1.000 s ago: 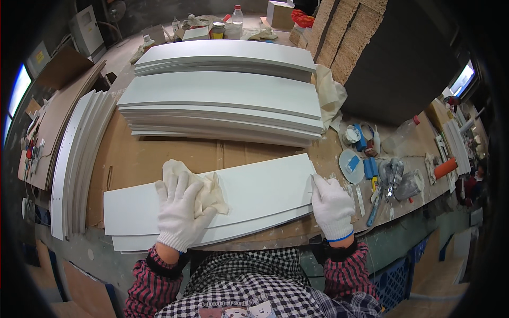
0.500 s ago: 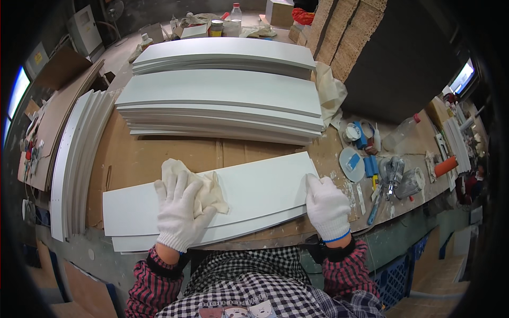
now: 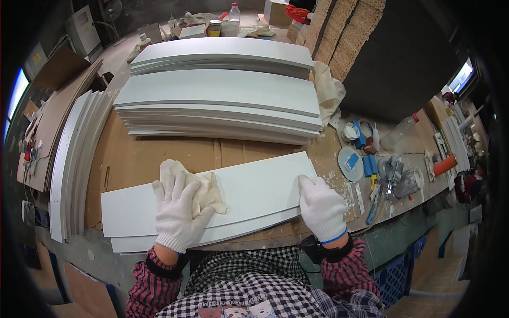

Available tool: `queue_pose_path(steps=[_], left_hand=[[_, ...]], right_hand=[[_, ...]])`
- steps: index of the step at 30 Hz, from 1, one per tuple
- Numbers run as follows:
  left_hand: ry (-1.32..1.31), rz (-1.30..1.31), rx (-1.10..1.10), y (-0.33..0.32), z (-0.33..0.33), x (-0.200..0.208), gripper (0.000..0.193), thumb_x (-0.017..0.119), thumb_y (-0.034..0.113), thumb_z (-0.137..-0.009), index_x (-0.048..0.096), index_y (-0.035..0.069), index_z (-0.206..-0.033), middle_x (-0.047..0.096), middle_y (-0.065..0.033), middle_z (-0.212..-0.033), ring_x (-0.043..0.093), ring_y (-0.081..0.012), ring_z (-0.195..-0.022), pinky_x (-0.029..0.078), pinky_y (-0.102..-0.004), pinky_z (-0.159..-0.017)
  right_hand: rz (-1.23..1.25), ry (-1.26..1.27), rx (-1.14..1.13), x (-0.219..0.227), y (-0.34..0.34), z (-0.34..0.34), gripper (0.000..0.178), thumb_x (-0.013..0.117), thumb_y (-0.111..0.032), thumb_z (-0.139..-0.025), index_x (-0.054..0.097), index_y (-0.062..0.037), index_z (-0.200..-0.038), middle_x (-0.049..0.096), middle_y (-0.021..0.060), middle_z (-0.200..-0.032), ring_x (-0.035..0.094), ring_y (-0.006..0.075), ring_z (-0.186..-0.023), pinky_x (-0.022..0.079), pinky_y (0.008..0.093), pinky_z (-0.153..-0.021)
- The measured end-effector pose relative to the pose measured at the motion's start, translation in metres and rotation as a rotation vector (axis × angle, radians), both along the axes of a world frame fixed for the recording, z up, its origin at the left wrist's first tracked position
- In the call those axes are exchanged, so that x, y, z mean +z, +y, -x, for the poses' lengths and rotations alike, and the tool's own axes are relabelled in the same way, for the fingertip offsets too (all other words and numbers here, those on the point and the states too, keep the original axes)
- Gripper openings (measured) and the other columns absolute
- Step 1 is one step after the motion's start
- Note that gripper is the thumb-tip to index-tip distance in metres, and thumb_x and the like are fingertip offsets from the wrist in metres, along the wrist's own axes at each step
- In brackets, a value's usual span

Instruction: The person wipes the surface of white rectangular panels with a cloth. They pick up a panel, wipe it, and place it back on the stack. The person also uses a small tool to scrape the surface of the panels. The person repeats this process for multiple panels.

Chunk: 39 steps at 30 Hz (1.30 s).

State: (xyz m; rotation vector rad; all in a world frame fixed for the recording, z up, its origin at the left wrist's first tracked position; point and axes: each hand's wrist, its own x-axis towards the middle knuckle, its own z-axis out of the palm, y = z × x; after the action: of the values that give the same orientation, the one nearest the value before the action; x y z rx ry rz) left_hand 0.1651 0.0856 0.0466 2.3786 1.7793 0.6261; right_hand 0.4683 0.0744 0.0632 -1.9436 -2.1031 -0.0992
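Fingers (image 3: 179,185) of the left hand (image 3: 179,209), in a white knit glove, are spread wide and laid flat, palm down, over a crumpled cream cloth (image 3: 210,196); they cover it rather than close round it. That cloth lies on the upper white board (image 3: 260,183), left of its middle, with loose folds showing on either side of the hand. The right hand (image 3: 324,209), gloved too with a blue-edged cuff, is at the board's right end — its fingers are curled in close together, tips down by the end, and I cannot tell whether they grip the edge or something small.

Beneath the upper white board, a lower white board (image 3: 132,244) sticks out along the near side. Under both is brown cardboard (image 3: 159,159), spread over the table (image 3: 389,199). Beyond the upper white board sits a thick stack of white boards (image 3: 217,90), with a second stack (image 3: 222,50) farther off behind it. To its left, more white boards (image 3: 66,169) stand close together in a row. To its right are a round white disc (image 3: 350,163) with a blue piece on it and, past that, a clear bottle (image 3: 397,133) with a red cap — also an orange roll (image 3: 445,165), farther right still.
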Motion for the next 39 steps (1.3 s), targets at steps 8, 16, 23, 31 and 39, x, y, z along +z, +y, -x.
queue_pose_path(steps=[8, 16, 23, 31, 39], left_hand=[[0.005, -0.031, -0.02, 0.003, -0.002, 0.001, 0.056, 0.074, 0.029, -0.073, 0.056, 0.003, -0.12, 0.049, -0.0218, -0.134, 0.043, -0.0446, -0.125, 0.017, -0.0621, -0.113], [0.007, 0.023, -0.012, 0.001, -0.005, 0.012, 0.056, 0.075, 0.027, -0.073, 0.056, 0.003, -0.12, 0.049, -0.0221, -0.134, 0.044, -0.0439, -0.126, 0.017, -0.0628, -0.112], [0.004, -0.018, -0.013, 0.002, -0.003, 0.004, 0.055, 0.074, 0.025, -0.073, 0.056, 0.004, -0.12, 0.049, -0.022, -0.135, 0.042, -0.0433, -0.128, 0.016, -0.0628, -0.113], [-0.034, 0.083, -0.013, 0.003, -0.003, 0.011, 0.056, 0.074, 0.024, -0.073, 0.056, 0.002, -0.121, 0.048, -0.0239, -0.138, 0.04, -0.0436, -0.132, 0.011, -0.0627, -0.116], [-0.027, 0.079, -0.011, 0.005, -0.005, 0.01, 0.055, 0.072, 0.02, -0.071, 0.056, 0.001, -0.121, 0.046, -0.0285, -0.138, 0.037, -0.0461, -0.134, 0.012, -0.0623, -0.116]], right_hand=[[0.039, -0.078, -0.107, 0.0, 0.004, -0.014, 0.024, 0.06, -0.014, -0.088, 0.064, -0.0119, -0.111, 0.061, 0.015, -0.087, 0.065, 0.0357, -0.071, 0.052, 0.0437, -0.063], [-0.086, 0.027, 0.033, -0.003, 0.003, -0.018, 0.024, 0.058, -0.014, -0.088, 0.061, -0.0107, -0.112, 0.059, 0.0148, -0.086, 0.064, 0.0356, -0.067, 0.052, 0.0441, -0.057], [0.016, -0.008, 0.005, 0.003, 0.002, -0.008, 0.022, 0.058, -0.014, -0.089, 0.064, -0.0114, -0.11, 0.06, 0.0148, -0.086, 0.064, 0.0353, -0.069, 0.052, 0.0438, -0.06], [-0.052, 0.329, -0.121, 0.006, 0.0, -0.027, 0.023, 0.061, -0.011, -0.087, 0.07, -0.0098, -0.108, 0.065, 0.0155, -0.092, 0.066, 0.0347, -0.082, 0.054, 0.0406, -0.071], [-0.107, 0.182, -0.099, 0.002, 0.0, -0.028, 0.025, 0.064, -0.014, -0.087, 0.068, -0.0112, -0.111, 0.064, 0.0128, -0.089, 0.065, 0.0333, -0.074, 0.054, 0.0409, -0.066]])
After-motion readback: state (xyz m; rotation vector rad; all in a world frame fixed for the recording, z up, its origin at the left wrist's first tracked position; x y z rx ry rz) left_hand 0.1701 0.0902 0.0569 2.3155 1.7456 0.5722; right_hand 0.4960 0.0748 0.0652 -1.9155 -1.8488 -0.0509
